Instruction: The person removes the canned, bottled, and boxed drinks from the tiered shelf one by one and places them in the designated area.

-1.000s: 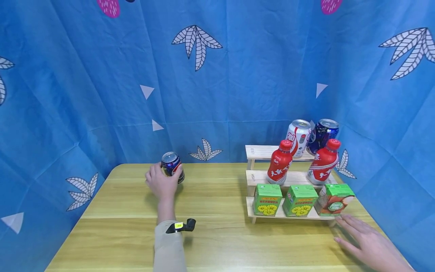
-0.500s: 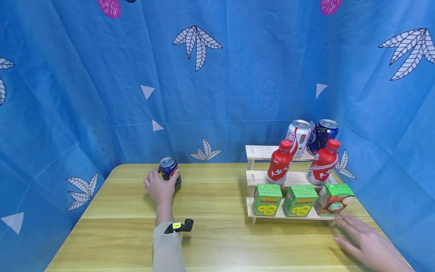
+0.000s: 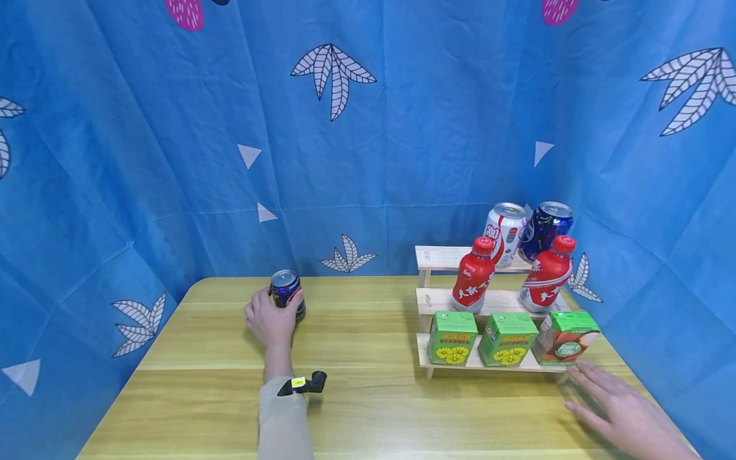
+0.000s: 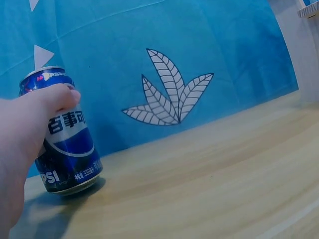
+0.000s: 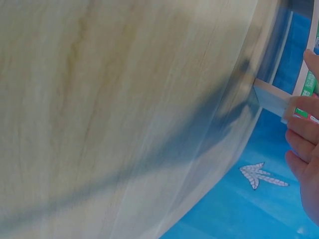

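Note:
My left hand (image 3: 273, 319) grips a dark blue Pepsi can (image 3: 285, 289) near the back left of the table. In the left wrist view the can (image 4: 73, 134) stands nearly upright with its base at the tabletop, the thumb (image 4: 62, 97) across its upper side. My right hand (image 3: 621, 406) is at the front right corner of the wooden tiered shelf (image 3: 425, 338), fingers extended and holding nothing. Its fingertips lie right at the shelf's lower edge, below a green and brown drink carton (image 3: 566, 338). In the right wrist view the hand (image 5: 306, 134) shows at the right border.
On the shelf's lower tier stand two more green cartons (image 3: 453, 338). Two red bottles (image 3: 473, 275) occupy the middle tier. A white can (image 3: 505, 233) and a blue can (image 3: 546, 230) stand on top. Blue curtain (image 3: 356, 160) surrounds the wooden table (image 3: 356, 383) at back and sides.
My left hand has shifted slightly left with the Pepsi can, which then lowered a little. The right hand and the shelf items have stayed put.

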A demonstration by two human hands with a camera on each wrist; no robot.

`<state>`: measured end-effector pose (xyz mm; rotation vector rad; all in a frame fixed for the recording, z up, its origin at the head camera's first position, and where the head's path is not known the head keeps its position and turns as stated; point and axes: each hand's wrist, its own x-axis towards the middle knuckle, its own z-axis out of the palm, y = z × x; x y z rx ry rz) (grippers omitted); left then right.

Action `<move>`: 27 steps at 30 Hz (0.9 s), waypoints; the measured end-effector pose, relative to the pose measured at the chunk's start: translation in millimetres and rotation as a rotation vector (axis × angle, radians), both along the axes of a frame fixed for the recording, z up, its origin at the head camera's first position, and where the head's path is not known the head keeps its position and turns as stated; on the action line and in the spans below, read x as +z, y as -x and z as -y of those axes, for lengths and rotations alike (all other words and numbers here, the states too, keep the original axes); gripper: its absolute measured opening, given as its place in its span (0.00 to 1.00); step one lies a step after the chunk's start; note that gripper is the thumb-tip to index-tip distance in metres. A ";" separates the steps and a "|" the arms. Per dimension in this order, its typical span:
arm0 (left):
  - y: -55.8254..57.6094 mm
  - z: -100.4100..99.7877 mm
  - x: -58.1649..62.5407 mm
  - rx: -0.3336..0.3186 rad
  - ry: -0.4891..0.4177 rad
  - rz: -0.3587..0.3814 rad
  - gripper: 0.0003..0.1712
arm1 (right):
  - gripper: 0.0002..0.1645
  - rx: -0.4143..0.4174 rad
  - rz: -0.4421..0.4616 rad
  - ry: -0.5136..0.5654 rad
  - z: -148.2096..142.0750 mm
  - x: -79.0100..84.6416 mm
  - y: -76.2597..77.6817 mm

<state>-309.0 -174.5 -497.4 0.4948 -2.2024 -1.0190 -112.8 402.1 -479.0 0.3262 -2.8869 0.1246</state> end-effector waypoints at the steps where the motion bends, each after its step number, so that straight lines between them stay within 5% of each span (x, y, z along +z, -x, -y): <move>1: -0.1 0.6 -0.7 0.001 0.002 0.002 0.48 | 0.38 -0.002 -0.001 0.000 0.1 -0.3 0.0; 14: -4.3 4.0 -2.7 -0.011 0.001 0.030 0.50 | 0.37 0.023 -0.081 -0.002 -0.1 -6.5 -0.6; 23: -8.3 6.0 3.9 -0.047 0.026 0.129 0.54 | 0.39 -0.004 0.026 0.013 0.2 -1.2 0.3; 27: -10.0 6.1 10.3 -0.058 0.020 0.119 0.55 | 0.40 -0.005 0.038 0.008 0.4 0.0 1.1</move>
